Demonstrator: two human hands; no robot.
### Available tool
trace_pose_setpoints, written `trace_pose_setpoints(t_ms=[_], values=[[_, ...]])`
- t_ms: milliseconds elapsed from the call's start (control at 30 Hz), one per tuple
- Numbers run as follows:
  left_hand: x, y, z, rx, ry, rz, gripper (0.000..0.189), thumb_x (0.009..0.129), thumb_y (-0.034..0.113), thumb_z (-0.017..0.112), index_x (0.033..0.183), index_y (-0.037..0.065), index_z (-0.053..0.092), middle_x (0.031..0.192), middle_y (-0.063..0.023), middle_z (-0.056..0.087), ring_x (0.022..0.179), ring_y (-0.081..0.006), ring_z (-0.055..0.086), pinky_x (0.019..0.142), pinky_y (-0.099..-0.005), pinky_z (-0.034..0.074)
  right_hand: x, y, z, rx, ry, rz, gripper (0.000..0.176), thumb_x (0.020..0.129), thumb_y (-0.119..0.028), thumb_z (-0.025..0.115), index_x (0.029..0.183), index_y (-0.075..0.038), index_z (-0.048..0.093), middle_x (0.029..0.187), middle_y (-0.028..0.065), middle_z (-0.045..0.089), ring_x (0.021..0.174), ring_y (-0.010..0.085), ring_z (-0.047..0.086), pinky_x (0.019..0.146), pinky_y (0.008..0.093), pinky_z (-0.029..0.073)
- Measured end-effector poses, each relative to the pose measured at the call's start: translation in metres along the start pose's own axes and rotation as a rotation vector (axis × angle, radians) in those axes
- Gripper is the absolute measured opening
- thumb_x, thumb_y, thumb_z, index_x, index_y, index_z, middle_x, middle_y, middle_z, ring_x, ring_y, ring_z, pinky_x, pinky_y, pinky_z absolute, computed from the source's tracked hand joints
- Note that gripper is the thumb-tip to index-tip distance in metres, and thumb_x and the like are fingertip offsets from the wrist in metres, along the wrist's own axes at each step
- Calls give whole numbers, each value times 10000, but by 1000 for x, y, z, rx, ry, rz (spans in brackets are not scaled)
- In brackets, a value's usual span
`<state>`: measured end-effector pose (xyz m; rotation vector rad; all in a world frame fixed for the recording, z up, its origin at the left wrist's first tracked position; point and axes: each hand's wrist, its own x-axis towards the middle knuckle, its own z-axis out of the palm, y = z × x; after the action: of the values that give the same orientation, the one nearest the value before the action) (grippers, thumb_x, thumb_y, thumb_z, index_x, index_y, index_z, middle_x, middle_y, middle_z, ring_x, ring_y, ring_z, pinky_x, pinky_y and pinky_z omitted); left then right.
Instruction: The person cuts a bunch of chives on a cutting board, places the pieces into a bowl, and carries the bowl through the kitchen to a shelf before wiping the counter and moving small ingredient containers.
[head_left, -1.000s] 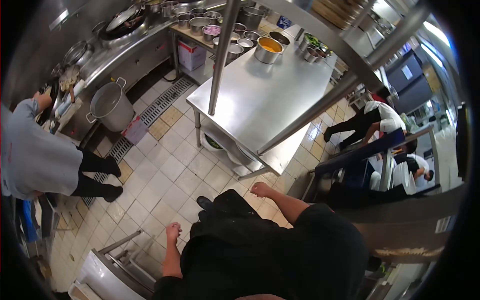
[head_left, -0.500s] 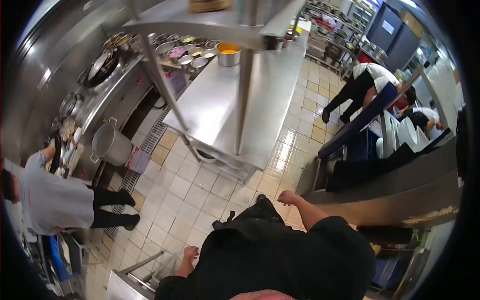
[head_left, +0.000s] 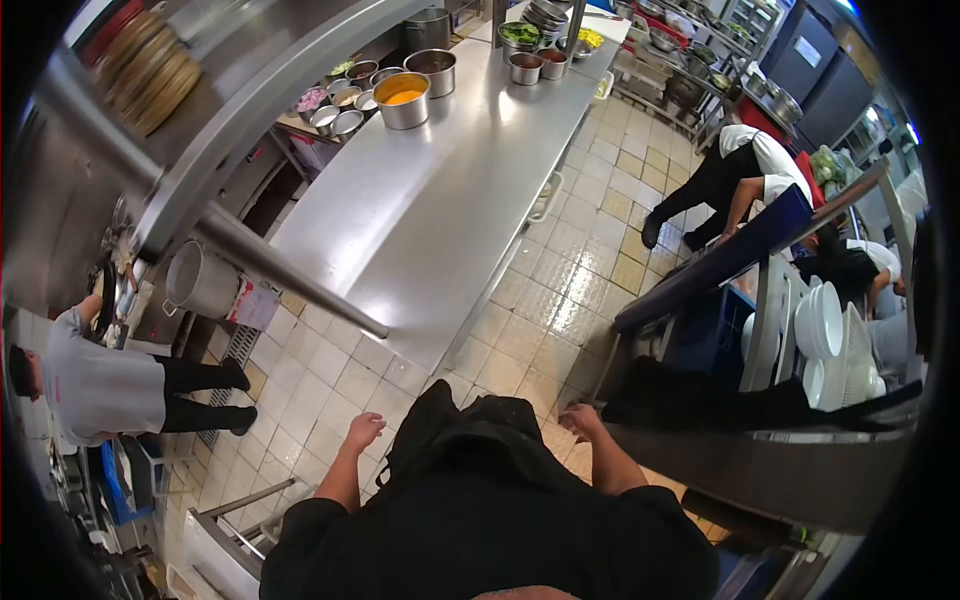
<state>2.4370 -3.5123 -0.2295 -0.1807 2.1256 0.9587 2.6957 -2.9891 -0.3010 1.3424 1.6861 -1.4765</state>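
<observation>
My left hand (head_left: 366,430) hangs in front of my body at the left, fingers loosely bent with nothing visible in them. On the other side, my right hand (head_left: 582,423) is held low beside the dark shelving, its fingers slightly curled and apart, with no object to be seen in it. Neither hand appears to touch anything. Ahead of both stands a long steel worktable (head_left: 430,200). A steel pot of orange contents (head_left: 403,100) sits on it, with a pot of dark contents (head_left: 432,72) behind.
A person in a grey shirt (head_left: 105,380) works at the left range, near a large stockpot (head_left: 200,282). At right, a person in white (head_left: 760,165) bends down beyond a rack holding white plates (head_left: 820,320). A steel rail (head_left: 290,265) crosses above the table. The tiled floor (head_left: 560,280) looks wet.
My view has moved forward, bringing the worktable closer. My left hand has risen and come forward; my right hand is now nearer the shelving. The person at right has stayed bent over.
</observation>
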Motion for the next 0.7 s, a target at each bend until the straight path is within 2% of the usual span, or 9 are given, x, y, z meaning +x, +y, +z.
trace_pose_setpoints(t_ms=[67,100,200,267,333,367,500,667,700], values=[[9,23,14,14,-13,33,324,819,177,694,1052,-46,661,859,-141,700,677,-190,663,653,-318,530,-7,9,-14,-18,9,35,274,879,-248,653,1049,-34,678,870,77,677,705,198,665,585,352,529],[17,31,20,25,-23,52,321,818,176,695,1045,-48,662,863,-144,700,680,-188,663,653,-319,531,-9,11,-22,140,-81,29,268,876,-255,666,1028,-34,668,862,72,667,690,195,657,571,347,516],[30,44,36,100,-96,-24,326,815,202,690,1051,-22,672,858,-142,696,685,-189,665,651,-322,530,-1,-2,-35,47,-21,118,270,876,-264,672,1024,-39,654,830,63,653,667,188,644,548,340,501],[67,23,43,743,-379,204,307,832,221,654,1057,13,679,863,-121,697,690,-199,671,629,-320,531,8,-20,-51,105,-58,80,267,871,-268,680,1019,-49,647,781,49,640,656,182,635,539,330,492],[87,24,48,836,-516,186,284,838,213,635,1069,53,680,888,-97,695,713,-206,674,608,-325,525,28,-28,-60,248,-138,43,272,868,-271,685,1021,-48,660,796,53,659,667,186,641,545,325,497],[96,31,46,842,-565,164,285,838,214,633,1082,71,677,901,-86,692,730,-209,674,608,-333,521,27,-44,-67,64,-2,11,264,884,-175,671,1089,-11,639,794,68,641,595,171,590,516,307,479],[124,71,48,487,-580,-3,398,812,257,684,1186,132,630,970,-48,661,843,-219,651,691,-409,497,18,-96,-110,139,123,-12,242,876,-166,675,1045,6,659,804,73,649,630,169,600,565,303,495],[136,46,76,34,-585,-236,465,812,331,712,1234,161,617,1030,-56,651,964,-214,645,738,-452,508,40,-113,-156,253,176,-118,210,891,-158,654,997,21,628,799,92,641,622,174,606,538,300,490],[129,68,79,108,-465,-470,431,813,306,715,1200,137,628,1008,-84,672,858,-248,677,712,-461,526,44,-118,-163,304,145,-76,215,892,-149,647,1017,25,624,813,99,647,635,180,614,543,304,494]])
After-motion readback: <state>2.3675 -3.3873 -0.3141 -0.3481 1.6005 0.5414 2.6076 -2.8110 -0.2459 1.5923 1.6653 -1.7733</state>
